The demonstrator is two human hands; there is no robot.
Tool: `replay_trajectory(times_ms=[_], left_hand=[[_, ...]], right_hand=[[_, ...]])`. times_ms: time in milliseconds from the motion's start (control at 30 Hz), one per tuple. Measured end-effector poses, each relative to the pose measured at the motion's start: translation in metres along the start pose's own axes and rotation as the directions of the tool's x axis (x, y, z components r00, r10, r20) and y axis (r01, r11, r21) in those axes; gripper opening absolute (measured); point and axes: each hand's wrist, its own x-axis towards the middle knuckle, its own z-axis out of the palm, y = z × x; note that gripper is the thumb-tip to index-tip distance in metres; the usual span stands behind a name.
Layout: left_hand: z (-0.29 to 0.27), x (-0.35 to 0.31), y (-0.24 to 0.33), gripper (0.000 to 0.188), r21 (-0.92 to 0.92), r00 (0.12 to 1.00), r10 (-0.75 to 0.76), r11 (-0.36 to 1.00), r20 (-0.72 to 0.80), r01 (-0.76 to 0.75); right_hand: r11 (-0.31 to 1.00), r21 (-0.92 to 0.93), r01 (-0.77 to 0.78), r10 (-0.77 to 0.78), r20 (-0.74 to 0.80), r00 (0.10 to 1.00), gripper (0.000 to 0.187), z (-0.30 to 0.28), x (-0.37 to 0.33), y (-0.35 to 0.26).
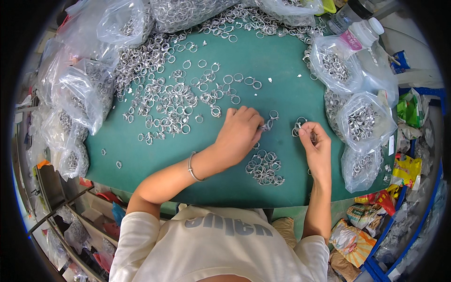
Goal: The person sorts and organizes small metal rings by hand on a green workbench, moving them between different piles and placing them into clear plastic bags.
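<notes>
Green worktop (pixel 282 56) fills most of the view, with its left, far and right edges lined by clear bags (pixel 361 122) of silver rings; packed shelves (pixel 406 171) are seen beyond the right edge. Over the near half of the worktop, two bare hands are held apart from each other. By the left hand (pixel 242 131), reached in from the near left, a pair of linked-looking rings (pixel 268 125) appears to be pinched; its grip is nearly closed, and the pair slants from the fingertips toward the far right corner. By the right hand (pixel 317 146), a few rings (pixel 297 128) are held at the tips of thumb and forefinger, the grip being closed, and they project toward the left edge. The two held groups thus face each other across a narrow strip of worktop. Toward the near edge, a small pile of rings (pixel 264 170) is laid between the hands, nearer to the left one. A broad scatter of rings (pixel 176 101) is spread from beyond the left forearm toward the far left corner. The left fingertips are partly hidden by the hand itself, so the exact hold cannot be told. What is tucked in the curled right fingers is hard to make out, and the number of rings held cannot be counted.
</notes>
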Motion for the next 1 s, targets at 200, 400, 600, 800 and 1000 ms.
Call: replay_trajectory(times_ms=[200,400,600,800,1000], left_hand=[[-0.006,-0.004,0.000,0.028,-0.350,0.972,-0.224,0.918,-0.066,0.188],[0.007,0.008,-0.001,0.035,0.127,0.993,0.115,0.986,-0.037,-0.110],[-0.016,0.007,-0.004,0.031,-0.421,0.958,-0.233,0.862,0.164,0.282],[-0.024,-0.050,0.001,0.032,-0.697,0.727,-0.093,-0.387,0.680,0.603],[-0.045,-0.112,-0.022,0.021,-0.717,0.843,-0.460,0.483,0.280,0.502]], right_hand=[[0.802,0.506,-0.316,0.179,0.301,0.937,0.008,0.007,-0.012,0.003],[0.975,0.184,-0.125,0.103,0.126,0.987,0.010,0.019,-0.013,-0.004],[0.995,0.095,0.015,-0.020,0.055,0.998,0.007,0.018,-0.023,-0.011],[0.960,-0.135,0.245,-0.196,0.303,0.933,0.010,0.051,-0.049,-0.038],[0.808,-0.466,0.361,-0.305,0.193,0.933,0.020,0.056,-0.025,-0.026]])
